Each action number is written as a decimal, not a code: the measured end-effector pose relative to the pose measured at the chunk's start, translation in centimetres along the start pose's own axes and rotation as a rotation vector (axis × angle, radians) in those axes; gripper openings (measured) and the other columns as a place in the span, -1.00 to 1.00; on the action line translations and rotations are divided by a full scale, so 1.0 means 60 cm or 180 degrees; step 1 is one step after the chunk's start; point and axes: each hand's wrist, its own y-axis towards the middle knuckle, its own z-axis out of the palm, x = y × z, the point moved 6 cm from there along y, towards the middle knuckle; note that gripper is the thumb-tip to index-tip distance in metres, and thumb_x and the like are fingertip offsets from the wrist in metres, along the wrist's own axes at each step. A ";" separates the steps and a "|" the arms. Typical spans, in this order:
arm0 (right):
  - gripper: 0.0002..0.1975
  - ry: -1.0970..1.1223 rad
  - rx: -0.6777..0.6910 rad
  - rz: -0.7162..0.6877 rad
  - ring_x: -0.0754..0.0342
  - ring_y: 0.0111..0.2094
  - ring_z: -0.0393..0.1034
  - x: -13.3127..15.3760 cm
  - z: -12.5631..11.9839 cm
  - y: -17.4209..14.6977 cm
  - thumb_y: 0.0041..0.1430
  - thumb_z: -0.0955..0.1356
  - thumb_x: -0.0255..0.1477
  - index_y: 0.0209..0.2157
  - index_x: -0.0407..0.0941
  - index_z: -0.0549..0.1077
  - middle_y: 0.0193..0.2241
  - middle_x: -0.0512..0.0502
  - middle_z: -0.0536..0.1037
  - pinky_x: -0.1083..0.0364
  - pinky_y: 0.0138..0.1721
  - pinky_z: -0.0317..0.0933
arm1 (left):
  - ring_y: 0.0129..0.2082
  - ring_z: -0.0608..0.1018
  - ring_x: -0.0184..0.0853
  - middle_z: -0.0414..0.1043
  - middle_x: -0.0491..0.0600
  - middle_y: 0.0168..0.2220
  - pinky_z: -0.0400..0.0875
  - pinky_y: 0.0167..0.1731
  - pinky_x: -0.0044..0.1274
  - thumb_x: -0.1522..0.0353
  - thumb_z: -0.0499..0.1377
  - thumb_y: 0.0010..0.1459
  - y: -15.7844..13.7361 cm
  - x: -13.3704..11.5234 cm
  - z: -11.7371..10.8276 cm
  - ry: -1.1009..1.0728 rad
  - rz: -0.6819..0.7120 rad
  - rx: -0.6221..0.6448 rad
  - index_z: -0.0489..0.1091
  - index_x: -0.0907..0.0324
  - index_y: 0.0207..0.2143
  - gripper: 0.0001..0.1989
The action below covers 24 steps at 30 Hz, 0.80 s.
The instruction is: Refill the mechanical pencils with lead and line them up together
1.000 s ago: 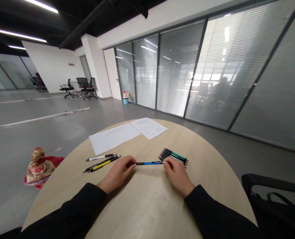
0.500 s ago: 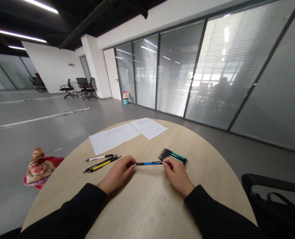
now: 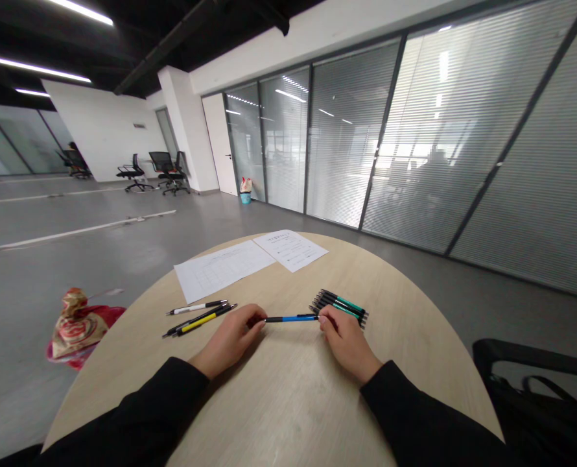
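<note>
A blue and black pen (image 3: 295, 318) lies crosswise between my two hands. My left hand (image 3: 237, 335) pinches its black end, and my right hand (image 3: 343, 337) pinches the blue end, which has the clip. Just beyond my right hand is a row of several green and black pens (image 3: 349, 303), partly covered by that hand. To the left of my left hand lie a yellow and black pen (image 3: 203, 321), a dark pen close against it, and a white and black pen (image 3: 196, 307).
Two printed paper sheets, a left one (image 3: 223, 266) and a right one (image 3: 291, 250), lie toward the far edge of the round wooden table (image 3: 279, 415). A black chair (image 3: 536, 383) stands at the right. On the floor at left is a bag-lined bin (image 3: 82, 331).
</note>
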 end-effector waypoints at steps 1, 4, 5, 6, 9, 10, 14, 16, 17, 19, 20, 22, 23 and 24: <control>-0.77 0.0009 0.0011 -0.0010 0.08 -0.44 0.32 0.000 0.000 0.000 0.30 0.21 -0.42 -0.44 -0.10 0.36 -0.54 0.01 0.43 0.14 -0.39 0.10 | -0.38 0.49 -0.26 0.50 -0.02 -0.35 0.38 -0.32 -0.44 0.28 0.07 0.25 0.000 0.000 0.000 -0.0001 -0.0001 -0.0003 0.42 0.16 -0.27 -0.82; -0.76 0.0004 0.0036 -0.0014 0.08 -0.44 0.32 0.001 0.000 0.000 0.31 0.20 -0.41 -0.44 -0.10 0.35 -0.54 0.02 0.42 0.14 -0.38 0.09 | -0.38 0.49 -0.26 0.50 -0.02 -0.35 0.37 -0.33 -0.45 0.29 0.07 0.25 0.000 -0.002 -0.002 0.0014 0.0004 -0.0008 0.41 0.16 -0.27 -0.83; -0.76 -0.0008 0.0044 -0.0011 0.08 -0.44 0.32 0.002 0.000 -0.001 0.32 0.20 -0.41 -0.45 -0.10 0.34 -0.55 0.02 0.42 0.14 -0.37 0.09 | -0.38 0.49 -0.26 0.50 -0.02 -0.35 0.37 -0.34 -0.45 0.30 0.07 0.25 0.001 -0.003 -0.002 0.0022 0.0008 -0.0007 0.41 0.16 -0.27 -0.83; -0.75 -0.0021 0.0050 -0.0012 0.08 -0.44 0.32 0.002 0.000 -0.001 0.33 0.20 -0.41 -0.45 -0.10 0.34 -0.55 0.02 0.42 0.14 -0.37 0.09 | -0.38 0.49 -0.26 0.49 -0.02 -0.35 0.36 -0.34 -0.46 0.30 0.07 0.25 0.001 -0.004 -0.003 0.0028 0.0009 -0.0001 0.41 0.16 -0.27 -0.83; -0.73 -0.0047 0.0066 -0.0043 0.08 -0.44 0.31 0.002 0.001 -0.001 0.34 0.18 -0.40 -0.46 -0.10 0.32 -0.54 0.02 0.41 0.13 -0.37 0.08 | -0.38 0.49 -0.26 0.49 -0.03 -0.35 0.36 -0.34 -0.46 0.30 0.07 0.26 0.001 -0.004 -0.003 0.0023 -0.0010 0.0016 0.41 0.17 -0.27 -0.83; -0.73 -0.0052 0.0073 -0.0058 0.08 -0.44 0.31 0.002 0.001 -0.001 0.35 0.18 -0.40 -0.46 -0.10 0.32 -0.54 0.02 0.41 0.13 -0.37 0.08 | -0.38 0.49 -0.26 0.49 -0.03 -0.35 0.36 -0.34 -0.46 0.30 0.07 0.26 0.001 -0.004 -0.003 0.0022 -0.0017 0.0019 0.41 0.17 -0.27 -0.83; -0.72 -0.0085 0.0092 -0.0084 0.08 -0.44 0.31 0.002 0.002 -0.001 0.37 0.17 -0.39 -0.45 -0.09 0.31 -0.55 0.03 0.40 0.13 -0.36 0.07 | -0.37 0.49 -0.26 0.49 -0.02 -0.35 0.35 -0.33 -0.45 0.30 0.07 0.26 0.000 -0.003 -0.002 0.0027 -0.0012 0.0042 0.42 0.17 -0.27 -0.83; -0.71 -0.0098 0.0100 -0.0080 0.08 -0.44 0.30 0.002 0.002 0.000 0.37 0.17 -0.39 -0.46 -0.09 0.30 -0.56 0.03 0.39 0.13 -0.36 0.06 | -0.37 0.49 -0.26 0.49 -0.02 -0.35 0.35 -0.33 -0.45 0.30 0.07 0.26 0.001 -0.003 -0.002 0.0019 -0.0012 0.0047 0.42 0.17 -0.27 -0.83; -0.71 -0.0101 0.0105 -0.0077 0.08 -0.45 0.30 0.002 0.003 0.000 0.37 0.17 -0.39 -0.47 -0.09 0.29 -0.56 0.03 0.39 0.13 -0.36 0.06 | -0.37 0.49 -0.26 0.49 -0.02 -0.35 0.35 -0.33 -0.45 0.29 0.07 0.27 0.001 -0.003 -0.002 0.0015 -0.0014 0.0048 0.42 0.17 -0.26 -0.82; -0.70 -0.0106 0.0110 -0.0069 0.08 -0.45 0.29 0.002 0.003 0.000 0.37 0.17 -0.39 -0.47 -0.09 0.29 -0.56 0.04 0.38 0.13 -0.36 0.05 | -0.36 0.49 -0.26 0.49 -0.02 -0.35 0.35 -0.32 -0.45 0.29 0.07 0.27 0.001 -0.002 -0.002 0.0012 -0.0015 0.0049 0.41 0.18 -0.26 -0.82; -0.70 -0.0109 0.0116 -0.0064 0.08 -0.45 0.29 0.002 0.003 0.000 0.37 0.17 -0.39 -0.47 -0.09 0.29 -0.57 0.04 0.38 0.13 -0.36 0.05 | -0.36 0.49 -0.26 0.49 -0.02 -0.34 0.35 -0.32 -0.45 0.29 0.07 0.27 0.001 -0.002 -0.002 0.0010 -0.0013 0.0051 0.41 0.18 -0.26 -0.82; -0.70 -0.0115 0.0111 -0.0057 0.08 -0.45 0.29 0.002 0.003 -0.001 0.37 0.17 -0.39 -0.47 -0.09 0.29 -0.57 0.04 0.38 0.13 -0.36 0.05 | -0.37 0.48 -0.26 0.49 -0.02 -0.34 0.35 -0.33 -0.45 0.29 0.07 0.27 0.001 0.001 -0.001 0.0009 -0.0003 0.0049 0.41 0.18 -0.26 -0.82; -0.70 -0.0118 0.0109 -0.0060 0.08 -0.45 0.29 0.003 0.003 -0.001 0.37 0.17 -0.39 -0.48 -0.10 0.29 -0.57 0.03 0.38 0.13 -0.36 0.04 | -0.37 0.48 -0.27 0.49 -0.02 -0.34 0.35 -0.33 -0.45 0.29 0.06 0.27 0.000 0.002 0.000 0.0010 0.0006 0.0048 0.41 0.18 -0.26 -0.82; -0.70 -0.0122 0.0104 -0.0066 0.08 -0.45 0.28 0.003 0.003 -0.002 0.36 0.17 -0.39 -0.48 -0.10 0.29 -0.56 0.03 0.38 0.13 -0.36 0.04 | -0.37 0.48 -0.27 0.49 -0.02 -0.34 0.35 -0.33 -0.46 0.29 0.06 0.28 0.000 0.003 0.000 0.0012 0.0018 0.0044 0.41 0.18 -0.26 -0.82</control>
